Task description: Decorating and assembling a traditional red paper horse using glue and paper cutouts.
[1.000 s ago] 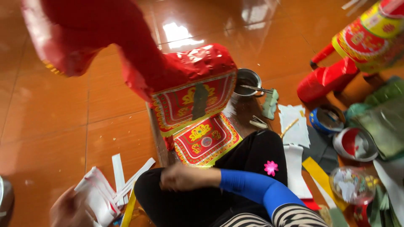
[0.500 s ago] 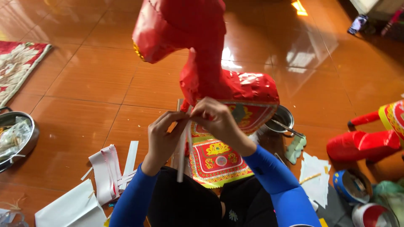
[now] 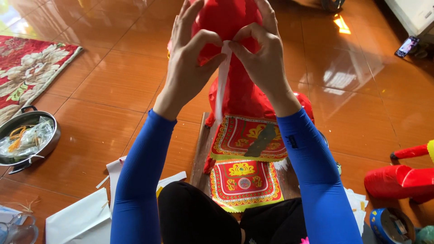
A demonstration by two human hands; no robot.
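A red paper horse figure (image 3: 239, 97) stands on a wooden board (image 3: 200, 149) in front of my knees, with red and gold patterned saddle cloths (image 3: 244, 180) hanging down its back. Both my hands are raised at its neck. My left hand (image 3: 190, 58) and my right hand (image 3: 262, 54) pinch the top of a white paper strip (image 3: 220, 90) between thumbs and forefingers. The strip hangs straight down the red neck. Blue sleeves cover both forearms.
A metal pot (image 3: 29, 138) with plastic-wrapped contents sits at left, beside a red floral rug (image 3: 31, 72). White paper sheets (image 3: 81, 217) lie at lower left. Another red paper figure (image 3: 402, 180) and a blue tin (image 3: 391, 226) lie at right on the orange tiled floor.
My hands have risen from the horse's chest to the top of its neck, carrying the white strip up. The view tilted so the horse now stands straight ahead.
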